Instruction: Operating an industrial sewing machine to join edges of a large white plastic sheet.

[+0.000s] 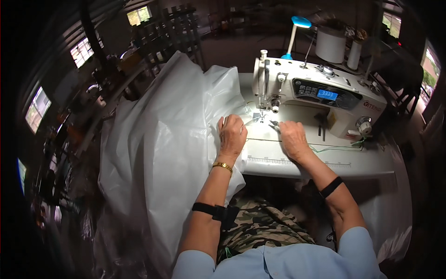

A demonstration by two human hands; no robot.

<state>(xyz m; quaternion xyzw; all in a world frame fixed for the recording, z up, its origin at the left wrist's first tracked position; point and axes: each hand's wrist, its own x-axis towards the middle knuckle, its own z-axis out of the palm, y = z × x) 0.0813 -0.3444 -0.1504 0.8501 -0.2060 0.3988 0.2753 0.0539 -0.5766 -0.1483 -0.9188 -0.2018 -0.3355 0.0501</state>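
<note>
A white sewing machine [302, 88] with a lit blue display stands on a pale table, its needle area [262, 116] brightly lit. Just left of the needle, my left hand [232, 136] is closed with curled fingers on the edge of a large white plastic-like sheet [174, 139]. A thin strand seems to run from these fingers toward the presser foot. My right hand [292, 138] is closed round a small dark pointed tool [274, 124], whose tip points at the presser foot. Most of the tool is hidden by the fingers, so its exact kind does not show.
The sheet hangs in big folds off the table's left side. A ruler strip [297, 162] runs along the table's front edge. Green thread [337, 149] lies right of my right hand. Behind the machine are a blue-topped lamp [301, 22] and a white thread cone [331, 45].
</note>
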